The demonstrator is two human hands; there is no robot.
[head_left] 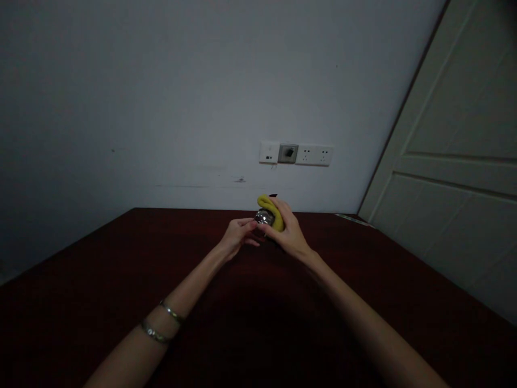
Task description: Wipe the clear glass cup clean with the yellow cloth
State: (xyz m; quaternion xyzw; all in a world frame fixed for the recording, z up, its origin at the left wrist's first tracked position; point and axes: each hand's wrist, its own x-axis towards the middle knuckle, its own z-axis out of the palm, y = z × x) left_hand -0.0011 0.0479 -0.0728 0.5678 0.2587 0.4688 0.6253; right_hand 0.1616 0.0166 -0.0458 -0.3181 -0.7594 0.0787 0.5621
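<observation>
Both arms stretch out over a dark red-brown table [100, 280]. My right hand [288, 231] is closed around a yellow cloth [270, 207], which wraps over a small shiny metal object [264, 216]. My left hand [238, 237] pinches the left side of that metal object with its fingertips. The two hands meet just above the tabletop near its far edge. Two thin bracelets [163, 323] circle my left forearm. What the metal object is cannot be made out in the dim light.
A pale wall stands behind the table with a row of white sockets and a grey plate [296, 154]. A light panelled door [456, 161] fills the right side. A thin flat item [355, 218] lies at the table's far right corner.
</observation>
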